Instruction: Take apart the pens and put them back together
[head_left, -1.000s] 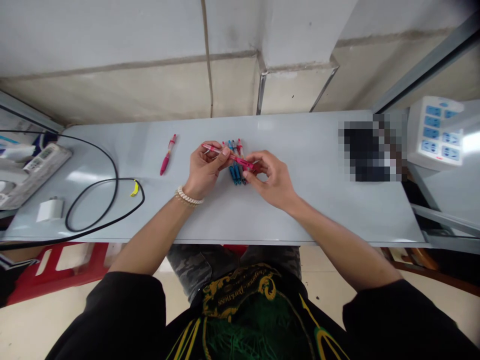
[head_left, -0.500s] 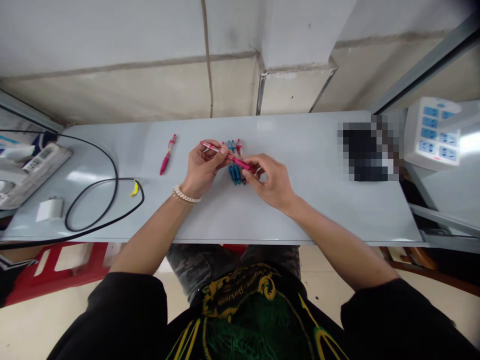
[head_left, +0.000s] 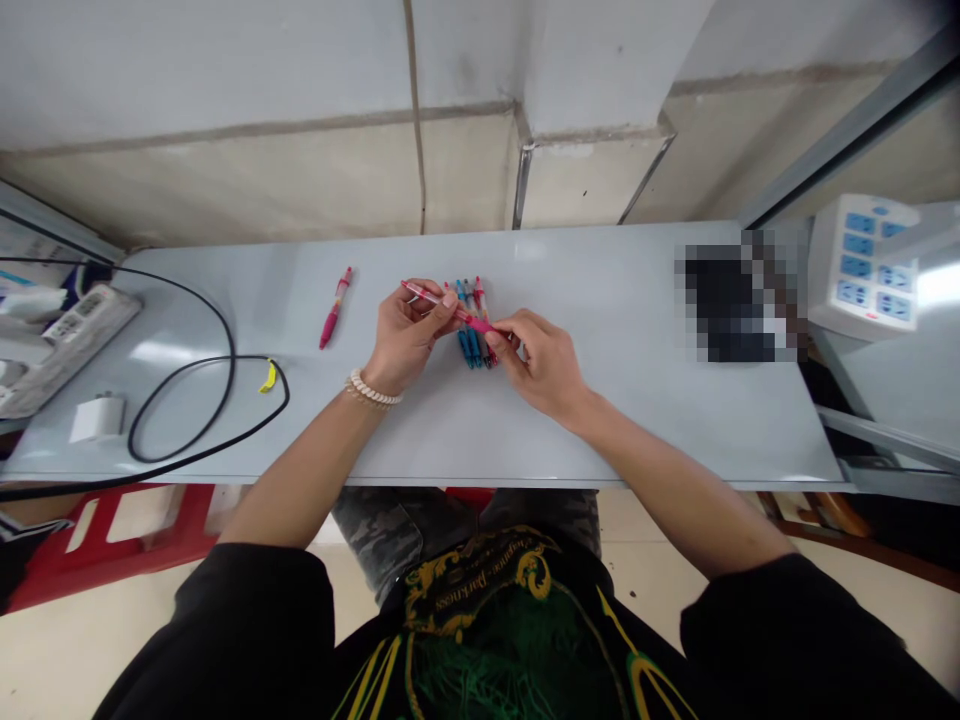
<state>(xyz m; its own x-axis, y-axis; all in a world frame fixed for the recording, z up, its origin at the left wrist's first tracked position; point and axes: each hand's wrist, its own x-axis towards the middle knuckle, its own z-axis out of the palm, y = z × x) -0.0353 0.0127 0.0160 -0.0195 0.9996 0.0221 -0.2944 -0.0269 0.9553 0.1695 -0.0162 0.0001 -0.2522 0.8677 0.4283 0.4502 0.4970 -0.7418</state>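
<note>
- Your left hand (head_left: 409,338): fingers closed on the clear barrel of a slim pink pen (head_left: 435,297).
- Your right hand (head_left: 541,365): fingertips pinching the pen's solid pink end.
- Pen held above a tight bunch of blue and red plastic pens (head_left: 470,345) on the smooth grey tabletop (head_left: 600,420).
- A second pink pen (head_left: 335,308) lies well left.

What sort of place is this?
Probably a plain workroom rather than a home: a long grey bench stands against a bare wall, with a white socket panel with blue switches at one end and loose pens laid out on it.
</note>
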